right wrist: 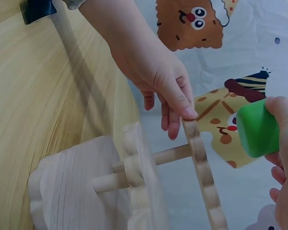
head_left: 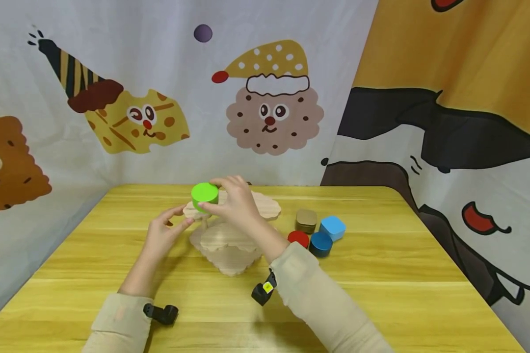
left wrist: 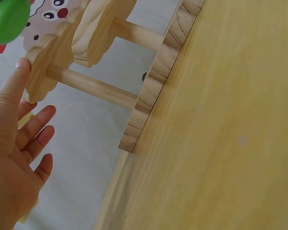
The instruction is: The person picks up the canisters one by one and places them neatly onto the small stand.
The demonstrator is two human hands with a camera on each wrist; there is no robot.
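A pale wooden tiered stand [head_left: 229,262] with scalloped, cloud-shaped shelves on round posts stands on the table. My left hand [head_left: 161,233] holds the left edge of its top shelf [head_left: 267,207], thumb and forefinger at the rim; the left wrist view shows the other fingers [left wrist: 36,127] apart below that shelf. Just above the same shelf, my right hand [head_left: 238,201] pinches a small bright green rounded box [head_left: 205,191] between thumb and fingers. In the right wrist view the green box [right wrist: 257,127] appears tilted beside the shelf, seemingly apart from it.
Right of the stand, a gold box [head_left: 306,220], a light blue box [head_left: 333,227], a dark blue round one [head_left: 320,244] and a red one [head_left: 298,239] sit close together. My right forearm partly covers the red one. A cartoon-printed curtain [head_left: 159,59] hangs behind the wooden table [head_left: 380,304].
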